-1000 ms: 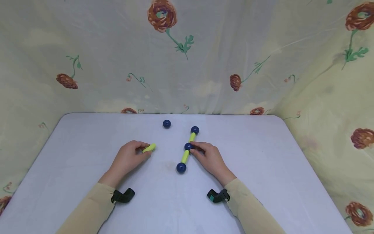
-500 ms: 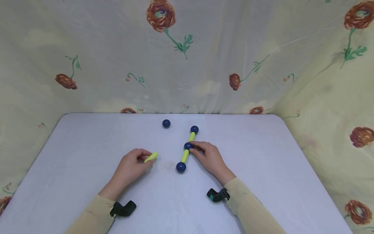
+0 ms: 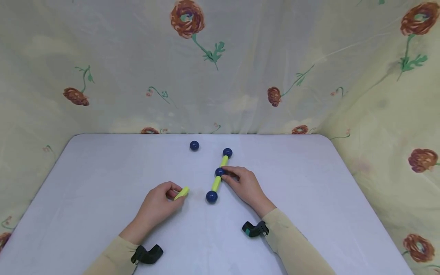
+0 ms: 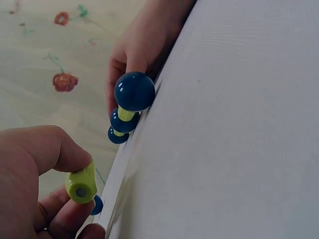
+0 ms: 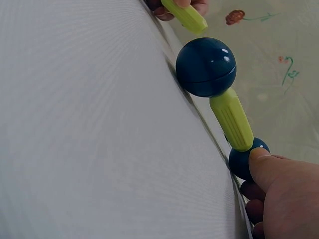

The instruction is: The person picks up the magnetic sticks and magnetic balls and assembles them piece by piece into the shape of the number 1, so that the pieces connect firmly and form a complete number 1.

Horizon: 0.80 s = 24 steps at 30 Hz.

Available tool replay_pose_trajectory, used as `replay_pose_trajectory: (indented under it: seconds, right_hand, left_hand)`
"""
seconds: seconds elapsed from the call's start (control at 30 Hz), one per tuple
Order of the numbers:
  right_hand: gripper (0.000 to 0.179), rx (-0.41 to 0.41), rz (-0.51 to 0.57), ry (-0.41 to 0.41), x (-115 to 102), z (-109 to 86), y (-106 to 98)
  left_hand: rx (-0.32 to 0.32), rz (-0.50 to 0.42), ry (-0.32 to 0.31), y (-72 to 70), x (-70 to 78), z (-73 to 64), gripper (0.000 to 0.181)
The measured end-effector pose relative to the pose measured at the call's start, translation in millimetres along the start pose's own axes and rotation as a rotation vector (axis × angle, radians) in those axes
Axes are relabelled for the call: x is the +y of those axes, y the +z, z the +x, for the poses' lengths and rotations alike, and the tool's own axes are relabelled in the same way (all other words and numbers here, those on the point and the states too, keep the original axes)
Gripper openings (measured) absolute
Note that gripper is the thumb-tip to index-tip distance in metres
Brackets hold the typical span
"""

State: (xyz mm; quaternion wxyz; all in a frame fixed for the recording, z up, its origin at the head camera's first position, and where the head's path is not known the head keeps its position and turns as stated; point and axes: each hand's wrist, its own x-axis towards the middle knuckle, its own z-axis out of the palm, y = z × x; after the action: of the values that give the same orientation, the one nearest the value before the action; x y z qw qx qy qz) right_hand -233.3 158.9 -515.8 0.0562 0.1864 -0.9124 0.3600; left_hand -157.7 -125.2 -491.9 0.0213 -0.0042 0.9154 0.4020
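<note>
Between its thumb and fingers my left hand (image 3: pixel 161 204) pinches a short yellow-green rod (image 4: pixel 81 185), whose near end shows a grey round spot in the left wrist view. To the right lies a chain of dark blue balls joined by two yellow-green rods. My right hand (image 3: pixel 246 187) grips the middle ball (image 3: pixel 220 172) of that chain by thumb and fingertips. The near ball (image 5: pixel 206 67) sits closest to the rod in my left hand, with a gap between them. At the chain's other end is the far ball (image 3: pixel 227 152).
A loose blue ball (image 3: pixel 194 146) lies near the back edge of the white table (image 3: pixel 103 168). Flower-printed cloth (image 3: pixel 240 76) hangs behind and at the sides. Each wrist wears a black device, such as the left one (image 3: pixel 148 254).
My left hand has come nearer the body and a little to the right with the yellow-green rod. The right hand and the chain have stayed in place.
</note>
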Motion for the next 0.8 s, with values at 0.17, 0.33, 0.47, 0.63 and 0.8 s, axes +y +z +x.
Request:
replay_pose_trajectory:
  seconds: [0.17,0.33,0.47,0.63,0.8]
  right_hand:
    - [0.033,-0.002,0.000,-0.001,-0.3,0.2,-0.1]
    - [0.034,-0.004,-0.007,0.009,-1.2,1.0,-0.6]
    - [0.034,0.004,-0.015,0.009,-1.3,2.4,-0.8]
    - [0.033,0.012,-0.014,0.004,-1.6,3.6,-1.2]
    - [0.033,0.016,-0.012,-0.004,-1.7,5.0,-0.7]
  left_hand:
    - [0.001,-0.003,0.004,1.6,-0.9,-0.9,0.020]
    - [0.003,0.002,0.022,4.8,-1.6,-0.6,0.020]
    - [0.005,0.008,0.028,6.5,-1.3,-0.3,0.020]
    - [0.005,0.005,0.042,6.6,-0.7,-1.5,0.020]
    - [0.002,0.003,0.071,7.7,0.4,-3.3,0.019]
